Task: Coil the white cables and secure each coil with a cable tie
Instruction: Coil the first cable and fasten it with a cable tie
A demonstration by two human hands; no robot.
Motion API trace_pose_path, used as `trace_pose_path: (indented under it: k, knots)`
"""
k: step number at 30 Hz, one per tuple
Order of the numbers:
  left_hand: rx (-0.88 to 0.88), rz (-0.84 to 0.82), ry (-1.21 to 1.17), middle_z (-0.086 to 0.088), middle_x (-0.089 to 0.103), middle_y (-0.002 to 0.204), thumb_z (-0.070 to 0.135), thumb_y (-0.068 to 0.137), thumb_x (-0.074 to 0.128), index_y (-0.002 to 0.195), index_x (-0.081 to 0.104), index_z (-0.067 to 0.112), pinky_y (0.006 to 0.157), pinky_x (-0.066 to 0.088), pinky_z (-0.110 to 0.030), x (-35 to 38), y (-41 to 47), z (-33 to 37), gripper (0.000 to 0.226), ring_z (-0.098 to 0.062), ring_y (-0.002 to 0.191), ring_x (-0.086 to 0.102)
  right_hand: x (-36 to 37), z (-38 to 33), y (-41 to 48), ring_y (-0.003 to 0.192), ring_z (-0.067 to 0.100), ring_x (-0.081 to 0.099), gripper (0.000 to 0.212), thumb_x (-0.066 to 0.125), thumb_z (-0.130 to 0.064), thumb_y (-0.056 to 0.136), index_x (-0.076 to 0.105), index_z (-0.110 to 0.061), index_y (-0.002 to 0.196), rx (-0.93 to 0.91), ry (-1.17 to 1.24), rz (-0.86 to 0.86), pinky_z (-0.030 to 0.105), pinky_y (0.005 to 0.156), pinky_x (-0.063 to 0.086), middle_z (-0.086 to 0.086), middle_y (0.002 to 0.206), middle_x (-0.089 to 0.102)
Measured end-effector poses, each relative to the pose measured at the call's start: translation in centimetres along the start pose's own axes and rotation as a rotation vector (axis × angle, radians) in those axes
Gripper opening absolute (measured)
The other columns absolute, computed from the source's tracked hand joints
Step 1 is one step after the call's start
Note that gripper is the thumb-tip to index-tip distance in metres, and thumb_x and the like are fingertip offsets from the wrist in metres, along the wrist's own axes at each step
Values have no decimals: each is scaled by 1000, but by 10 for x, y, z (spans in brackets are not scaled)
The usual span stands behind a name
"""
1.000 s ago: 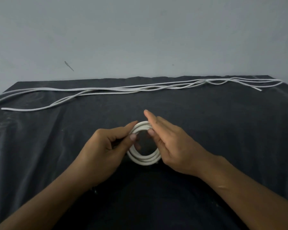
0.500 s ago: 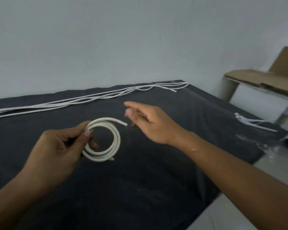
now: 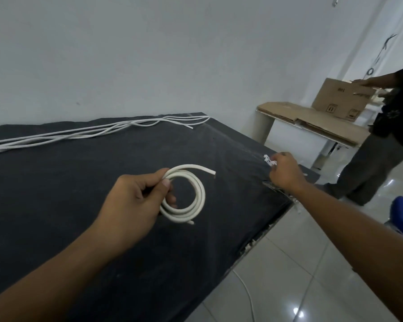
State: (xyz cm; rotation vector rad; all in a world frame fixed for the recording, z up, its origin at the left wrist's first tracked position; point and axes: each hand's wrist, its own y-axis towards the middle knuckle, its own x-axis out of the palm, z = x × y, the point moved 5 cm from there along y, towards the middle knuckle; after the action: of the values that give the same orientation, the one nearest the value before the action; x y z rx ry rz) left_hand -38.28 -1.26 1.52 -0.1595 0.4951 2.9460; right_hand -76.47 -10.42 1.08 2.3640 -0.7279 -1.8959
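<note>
Head view: the left hand (image 3: 135, 201) grips the small coil of thick white cable (image 3: 201, 196) at the centre of the frame, thumb pressed on the top turns and fingers curled through the ring, above the black cloth-covered table (image 3: 56, 205). One cable end sticks out free toward the right. I think the thumb must press all turns together, otherwise the stiff coil may spring open before a tie goes around. The right hand (image 3: 285, 174) reaches far to the table's right edge, fingers bent at the white plastic cable ties (image 3: 269, 159); whether it already pinches one, I cannot tell. The long loose white cables (image 3: 79, 135) lie at the upper left.
</note>
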Motion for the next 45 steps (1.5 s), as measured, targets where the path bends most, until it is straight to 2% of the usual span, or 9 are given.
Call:
trace_pose_path:
  k: [7, 12, 19, 24, 28, 34, 38, 42, 45]
  knots:
    - [-11, -33, -10, -5, 74, 72, 12, 95, 57, 89, 73, 36, 68, 57, -24, 25, 6, -2, 29, -13, 70, 72, 6, 41, 22, 90, 32, 60, 18, 58, -13, 93, 65, 0, 105, 87, -161, -154, 32, 79, 47, 21, 109, 67]
    - [-41, -18, -2, -2, 75, 74, 13, 95, 58, 101, 72, 30, 63, 55, -17, 23, 9, -11, 23, -11, 69, 73, 6, 46, 29, 87, 30, 64, 18, 57, -12, 96, 73, -6, 99, 53, -104, -111, 40, 85, 55, 17, 101, 71]
    - [-42, -2, 2, -4, 75, 74, 12, 94, 58, 95, 72, 33, 66, 57, -21, 13, 6, -11, 26, -10, 69, 73, 6, 41, 20, 86, 19, 58, 19, 56, -12, 98, 74, -9, 104, -96, -107, -164, 31, 80, 47, 10, 106, 69]
    - [-43, 18, -20, 1, 75, 72, 11, 94, 58, 104, 73, 25, 58, 51, -10, -6, 1, -11, 23, -5, 65, 71, 0, 25, 17, 90, 24, 57, 15, 52, -16, 100, 66, -12, 105, -178, -100, -161, 32, 81, 45, 12, 107, 66]
    - [-40, 35, -13, 1, 75, 70, 11, 93, 58, 104, 74, 21, 56, 50, -9, -33, -4, -13, 22, -4, 63, 70, -11, -1, 16, 87, 17, 59, 22, 59, -17, 99, 74, -11, 113, -249, 29, -225, 27, 78, 40, 5, 107, 72]
    - [-40, 143, 13, 1, 78, 79, 34, 78, 61, 87, 75, 51, 63, 58, -22, -90, -20, -19, 23, -12, 71, 75, -18, -77, -7, 67, -7, 61, 13, 65, -19, 95, 76, -14, 101, -336, 344, -241, 21, 74, 47, -8, 85, 71]
    - [-56, 219, 39, 0, 77, 79, 38, 75, 61, 90, 75, 48, 80, 58, -42, -133, -36, -21, 23, -16, 74, 75, -16, -164, -43, 51, 13, 60, 13, 59, -7, 97, 65, -2, 87, -369, 759, -389, 25, 46, 46, 14, 70, 66]
    - [-65, 328, 108, -3, 77, 76, 30, 83, 61, 87, 77, 42, 70, 61, -28, -173, -52, -20, 21, -13, 72, 75, -30, -260, -97, 67, 20, 72, 4, 60, 1, 91, 62, 2, 88, -546, 1249, -532, 25, 52, 54, 15, 82, 72]
    - [-75, 403, 208, -2, 77, 72, 15, 94, 58, 94, 76, 30, 67, 58, -28, -200, -62, -22, 24, -9, 68, 70, -38, -320, -142, 78, 22, 74, 8, 65, -4, 89, 62, 2, 94, -800, 1363, -563, 26, 59, 57, 11, 88, 75]
